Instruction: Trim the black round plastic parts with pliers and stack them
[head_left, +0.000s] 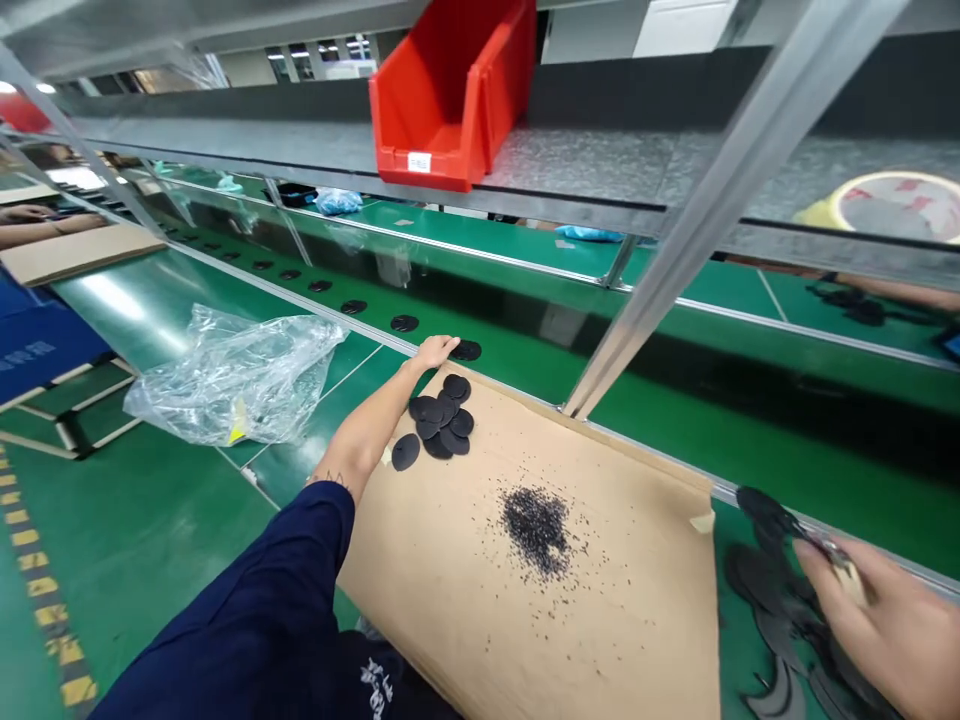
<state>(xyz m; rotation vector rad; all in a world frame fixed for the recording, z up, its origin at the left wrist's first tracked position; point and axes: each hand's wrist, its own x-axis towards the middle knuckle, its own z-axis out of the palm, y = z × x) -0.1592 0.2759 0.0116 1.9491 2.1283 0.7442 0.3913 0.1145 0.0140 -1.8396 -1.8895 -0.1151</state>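
Your dark blue sleeve (300, 560) comes nearest the camera, at lower left. Past it, your left hand (435, 351) reaches to a black disc (468, 350) on the green belt (517, 372); your fingertips are at its edge, but I cannot tell whether they pinch it. That disc lies flat, nearest in a row of similar discs running off to the upper left. Your right hand (892, 620) is closed around a small hand tool (846, 568), its long axis pointing up and left towards a black part (765, 508); blur hides whether they touch. Between your hands, a brown cardboard sheet (450, 560) carries a pile of discs (442, 420) and scattered black bits (536, 530). Left of it sits a clear plastic bag (240, 380). Above, a red bin (450, 150) stands on a metal shelf (592, 165), its white label (419, 162) too small to read; a tape roll (885, 205) at right shows illegible red print.
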